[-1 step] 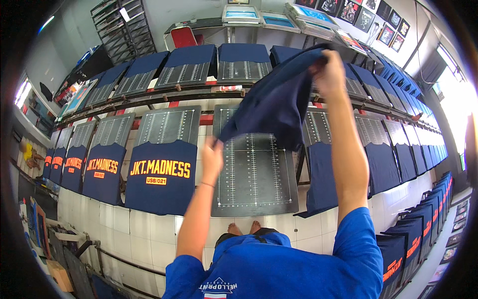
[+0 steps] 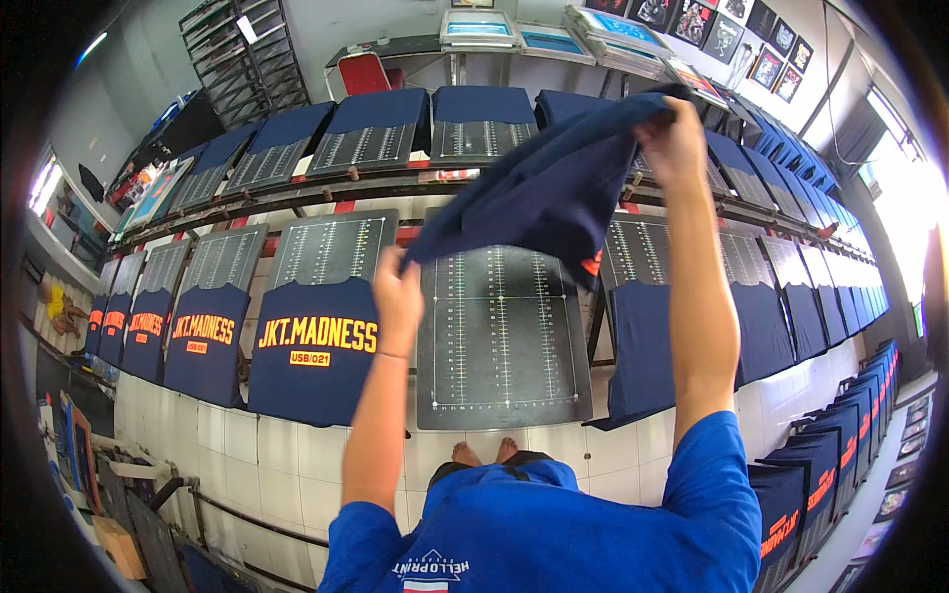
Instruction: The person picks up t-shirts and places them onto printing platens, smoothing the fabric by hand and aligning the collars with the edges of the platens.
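Observation:
A navy shirt piece [image 2: 534, 198] is stretched in the air between my two hands, tilted up to the right. An orange patch of print shows at its lower right corner. My left hand [image 2: 398, 296] pinches its lower left end, and my right hand [image 2: 674, 148] grips the bunched upper right end. Below the cloth is a dark printing board [image 2: 504, 346] with white ruled marks, its far part hidden by the cloth. To the left, a navy shirt piece with yellow-orange lettering [image 2: 316, 381] lies on the neighbouring board.
More boards with navy pieces run along both sides; a plain navy piece [image 2: 647, 366] lies just right. Behind a metal rail [image 2: 395, 183] is a second row of boards. Framed printing screens [image 2: 613, 40] and a red chair [image 2: 371, 74] stand at the back. Printed pieces [image 2: 816, 484] hang at lower right.
My left hand has moved slightly left, and my right hand slightly right and down. The cloth is spread wider, and an orange patch now shows at its lower corner.

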`<state>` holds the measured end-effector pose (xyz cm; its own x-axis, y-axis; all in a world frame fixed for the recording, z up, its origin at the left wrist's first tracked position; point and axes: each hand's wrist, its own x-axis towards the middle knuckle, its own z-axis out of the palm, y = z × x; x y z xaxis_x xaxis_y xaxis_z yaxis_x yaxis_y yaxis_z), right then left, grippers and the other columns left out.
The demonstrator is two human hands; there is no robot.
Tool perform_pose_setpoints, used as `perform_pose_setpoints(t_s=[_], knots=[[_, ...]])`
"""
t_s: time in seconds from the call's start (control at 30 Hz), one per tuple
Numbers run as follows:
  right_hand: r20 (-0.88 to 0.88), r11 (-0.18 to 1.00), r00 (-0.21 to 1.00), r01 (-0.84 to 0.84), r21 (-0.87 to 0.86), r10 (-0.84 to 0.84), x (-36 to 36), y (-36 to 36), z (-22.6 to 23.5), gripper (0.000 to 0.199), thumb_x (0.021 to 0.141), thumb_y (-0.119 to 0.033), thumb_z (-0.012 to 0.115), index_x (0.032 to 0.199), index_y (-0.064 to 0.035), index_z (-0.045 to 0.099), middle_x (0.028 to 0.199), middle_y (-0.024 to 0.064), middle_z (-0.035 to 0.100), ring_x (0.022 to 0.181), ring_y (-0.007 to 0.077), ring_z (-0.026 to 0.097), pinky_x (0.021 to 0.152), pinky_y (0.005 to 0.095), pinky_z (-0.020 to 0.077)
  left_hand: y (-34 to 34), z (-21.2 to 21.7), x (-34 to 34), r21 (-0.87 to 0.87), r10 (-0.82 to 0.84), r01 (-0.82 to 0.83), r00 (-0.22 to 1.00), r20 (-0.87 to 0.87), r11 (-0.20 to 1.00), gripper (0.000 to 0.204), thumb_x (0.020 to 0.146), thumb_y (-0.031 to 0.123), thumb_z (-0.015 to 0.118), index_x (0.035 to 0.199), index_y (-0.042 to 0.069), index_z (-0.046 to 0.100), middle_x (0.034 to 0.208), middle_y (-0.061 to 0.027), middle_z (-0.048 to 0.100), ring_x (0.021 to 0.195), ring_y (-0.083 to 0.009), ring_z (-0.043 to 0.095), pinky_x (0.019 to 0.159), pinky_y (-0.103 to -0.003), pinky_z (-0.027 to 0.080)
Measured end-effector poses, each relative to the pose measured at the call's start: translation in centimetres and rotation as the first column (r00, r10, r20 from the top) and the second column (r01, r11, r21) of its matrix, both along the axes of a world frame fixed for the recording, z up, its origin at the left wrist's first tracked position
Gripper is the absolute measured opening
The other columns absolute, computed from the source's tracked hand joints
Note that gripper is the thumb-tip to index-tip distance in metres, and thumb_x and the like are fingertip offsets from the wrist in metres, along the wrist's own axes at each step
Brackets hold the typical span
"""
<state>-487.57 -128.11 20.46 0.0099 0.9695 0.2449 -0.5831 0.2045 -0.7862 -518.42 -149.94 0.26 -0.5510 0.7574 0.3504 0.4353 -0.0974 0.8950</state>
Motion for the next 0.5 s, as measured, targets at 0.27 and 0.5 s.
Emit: perform_pose_setpoints(t_s=[0.27, 0.5], knots=[[-0.096, 0.990, 0.990, -0.109, -0.088, 0.101, 11.8, -12.0, -11.0, 0.019, 0.099, -0.016, 0.051, 0.108, -0.0034, 0.063, 0.115, 0.0109, 0.069, 0.108, 0.0214, 0.066, 0.099, 0.0371, 0.0530, -13.6, 6.2, 0.8, 0.215, -0.065, 0.192, 0.871, -0.487, 0.958, 0.031, 0.070, -0.010, 0.051, 0.096, 0.000, 0.064, 0.103, -0.0156, 0.060, 0.097, -0.0345, 0.059, 0.091, -0.039, 0.048], [-0.135, 0.762, 0.981, -0.194, -0.618, 0.140, 10.9, -18.1, -31.1, 0.031, 0.097, -0.018, 0.048, 0.119, -0.0008, 0.059, 0.124, 0.0134, 0.066, 0.117, 0.0266, 0.062, 0.108, 0.0423, 0.0443, -21.0, -7.0, 1.7, -0.271, -0.181, 0.078, 0.908, -0.378, 0.959, 0.021, 0.075, -0.007, 0.061, 0.095, -0.002, 0.065, 0.105, -0.0165, 0.056, 0.095, -0.0339, 0.058, 0.089, -0.039, 0.048]])
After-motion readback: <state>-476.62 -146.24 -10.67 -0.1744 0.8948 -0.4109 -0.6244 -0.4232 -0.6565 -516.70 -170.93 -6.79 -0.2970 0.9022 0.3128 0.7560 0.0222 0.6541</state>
